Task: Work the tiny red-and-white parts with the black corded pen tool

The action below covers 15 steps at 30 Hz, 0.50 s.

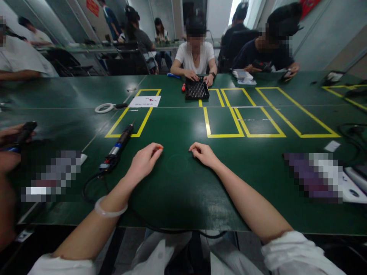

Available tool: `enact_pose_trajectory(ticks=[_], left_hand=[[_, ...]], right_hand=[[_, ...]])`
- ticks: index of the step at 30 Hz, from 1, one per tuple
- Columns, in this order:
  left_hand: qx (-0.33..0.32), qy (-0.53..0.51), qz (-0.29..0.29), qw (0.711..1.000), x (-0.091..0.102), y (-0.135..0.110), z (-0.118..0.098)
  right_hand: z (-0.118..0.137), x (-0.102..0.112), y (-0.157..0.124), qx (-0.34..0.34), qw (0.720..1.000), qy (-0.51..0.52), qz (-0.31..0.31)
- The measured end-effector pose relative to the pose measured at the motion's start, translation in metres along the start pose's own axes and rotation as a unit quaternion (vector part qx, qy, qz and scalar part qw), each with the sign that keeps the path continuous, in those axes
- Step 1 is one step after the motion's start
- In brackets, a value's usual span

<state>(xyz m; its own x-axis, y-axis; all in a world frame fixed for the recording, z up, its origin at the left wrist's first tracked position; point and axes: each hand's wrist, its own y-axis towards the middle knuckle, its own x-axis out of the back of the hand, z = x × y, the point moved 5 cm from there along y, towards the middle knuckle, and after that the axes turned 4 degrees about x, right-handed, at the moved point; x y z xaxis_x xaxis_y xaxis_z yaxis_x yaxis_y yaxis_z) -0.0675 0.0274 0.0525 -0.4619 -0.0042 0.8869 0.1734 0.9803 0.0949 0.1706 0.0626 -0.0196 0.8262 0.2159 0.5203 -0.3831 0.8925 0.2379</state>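
My left hand [146, 160] rests on the green table with its fingers closed. A tiny orange spot shows at its fingertips, too small to name. Across from it, my right hand [203, 153] also lies on the table, its fingers curled together; whatever may be in them is hidden. Beside my left hand is a black electric screwdriver [117, 148] with a silver and blue band, its bit pointing away from me. Its cable [87, 183] runs back toward the table's near edge. Bare green tabletop [176, 179] lies between my forearms.
Yellow tape rectangles [226, 136] mark the table ahead. Farther off are a white paper [145, 101], a white tape ring [104, 108] and a black tray [196, 90] under a co-worker's hands. Blurred-out flat objects lie left and right. Another person's hand holds a dark tool [24, 133].
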Motion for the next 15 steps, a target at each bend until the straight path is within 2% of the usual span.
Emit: enact_pose_trajectory(ticks=[3, 7, 10, 15], left_hand=[[-0.077, -0.062, 0.048, 0.994, -0.028, 0.02, -0.036], [-0.093, -0.151, 0.104, 0.979, -0.057, 0.037, -0.061], [-0.085, -0.213, 0.125, 0.965, -0.072, 0.041, -0.065], [-0.038, -0.308, 0.135, 0.941, -0.093, 0.042, -0.052]], right_hand=[[-0.002, 0.0, 0.001, -0.002, 0.999, 0.043, -0.013], [-0.004, -0.001, 0.002, -0.012, 0.992, 0.126, -0.016], [-0.004, -0.004, 0.003, -0.009, 0.983, 0.185, -0.004], [-0.005, -0.006, 0.004, -0.007, 0.974, 0.228, -0.003]])
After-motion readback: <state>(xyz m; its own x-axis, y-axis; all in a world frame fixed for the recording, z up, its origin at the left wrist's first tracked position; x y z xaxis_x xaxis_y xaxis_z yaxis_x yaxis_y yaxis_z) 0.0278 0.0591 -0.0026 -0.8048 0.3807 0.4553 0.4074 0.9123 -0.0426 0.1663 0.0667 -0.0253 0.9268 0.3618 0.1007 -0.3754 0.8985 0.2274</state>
